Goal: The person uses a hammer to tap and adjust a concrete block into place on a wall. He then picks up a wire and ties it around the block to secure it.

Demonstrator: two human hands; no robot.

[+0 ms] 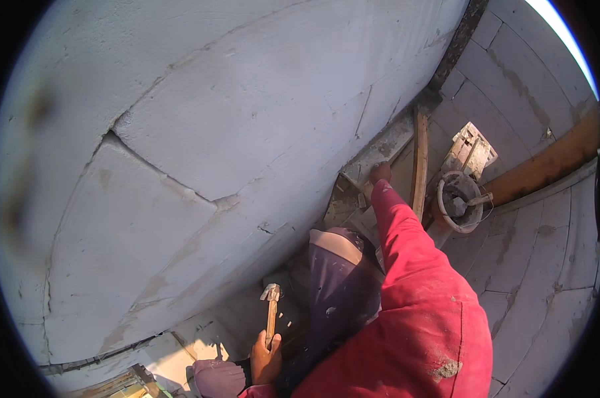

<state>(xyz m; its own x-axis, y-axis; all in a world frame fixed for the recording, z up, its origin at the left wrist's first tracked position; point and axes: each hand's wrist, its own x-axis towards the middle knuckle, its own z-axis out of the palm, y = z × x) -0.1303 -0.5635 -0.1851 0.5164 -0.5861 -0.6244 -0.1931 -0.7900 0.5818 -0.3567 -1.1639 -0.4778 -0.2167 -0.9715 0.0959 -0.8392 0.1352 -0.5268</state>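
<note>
In my left hand (265, 359), low in the view, is a hammer (272, 312), held upright by its wooden handle. Pale crust covers the hammer's head. My right arm, in a dusty red sleeve, reaches forward to the foot of the grey block wall (247, 126). There my right hand (380, 173) is curled among pale broken block pieces (360, 200), beside a flat light slab (383, 144). Its fingertips are hidden, so I cannot make out what they hold. My knee, in dark trousers, is bent below that arm.
A wooden plank (419, 162) stands just right of my right hand. Beyond it are a mortar-stained bucket (460, 202) with a tool inside and a crusted pale block (471, 151). An orange-brown beam (545, 162) crosses the right-hand block wall (532, 265). Wood scraps (117, 385) lie at lower left.
</note>
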